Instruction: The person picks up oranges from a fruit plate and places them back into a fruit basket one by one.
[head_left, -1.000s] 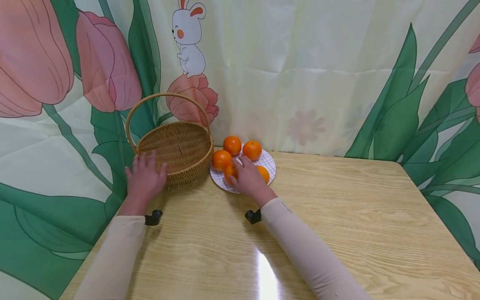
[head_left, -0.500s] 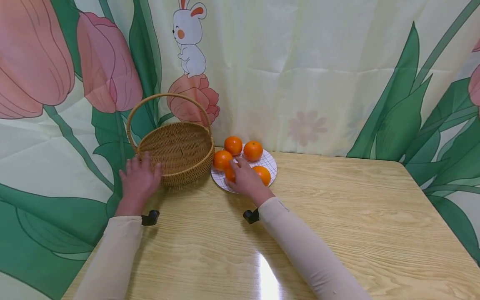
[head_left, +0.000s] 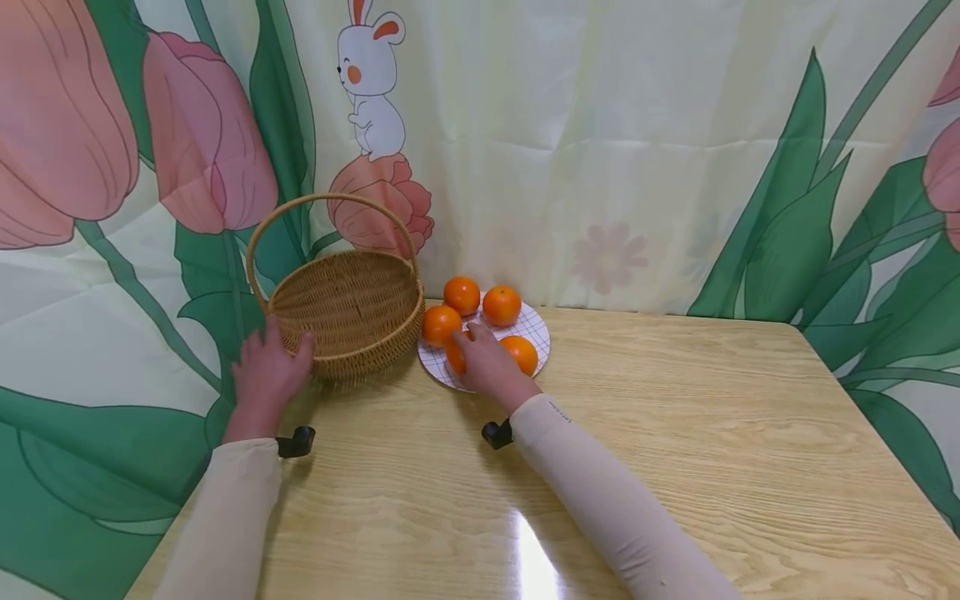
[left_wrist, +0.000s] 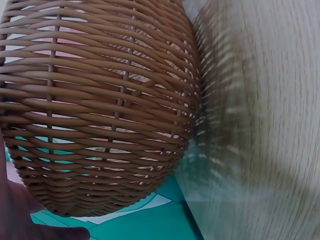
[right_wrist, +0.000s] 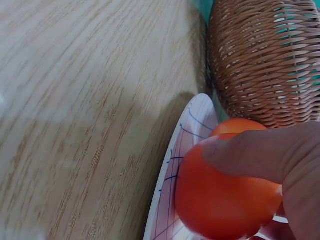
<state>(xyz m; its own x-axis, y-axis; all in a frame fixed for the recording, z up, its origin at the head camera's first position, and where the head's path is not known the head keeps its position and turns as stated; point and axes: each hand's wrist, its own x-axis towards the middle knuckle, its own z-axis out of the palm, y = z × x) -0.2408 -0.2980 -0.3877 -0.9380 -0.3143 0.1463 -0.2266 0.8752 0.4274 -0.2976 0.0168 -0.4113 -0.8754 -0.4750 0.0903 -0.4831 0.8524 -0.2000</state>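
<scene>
On a white plate with dark grid lines [head_left: 537, 329] lie several oranges. My right hand [head_left: 491, 364] grips the front-left orange [right_wrist: 225, 202], its thumb pressed on the fruit's side in the right wrist view; its fingers are mostly hidden there. That orange sits close over the plate. A brown wicker basket [head_left: 347, 292] with a tall hoop handle stands left of the plate. At the basket's left front, my left hand [head_left: 268, 379] has its fingers spread, fingertips right at the rim. In the left wrist view its thumb [left_wrist: 62, 233] extends beside the wicker wall.
Another orange [head_left: 519, 353] lies right of the gripped one, and others [head_left: 501, 306] sit behind. The wooden table [head_left: 675, 433] ends at a printed curtain [head_left: 637, 167] at the back and left. The basket almost touches the plate.
My right fingers have closed round the front-left orange, which they only covered before. My left hand has shifted slightly left and back from the basket. The view has tilted a little.
</scene>
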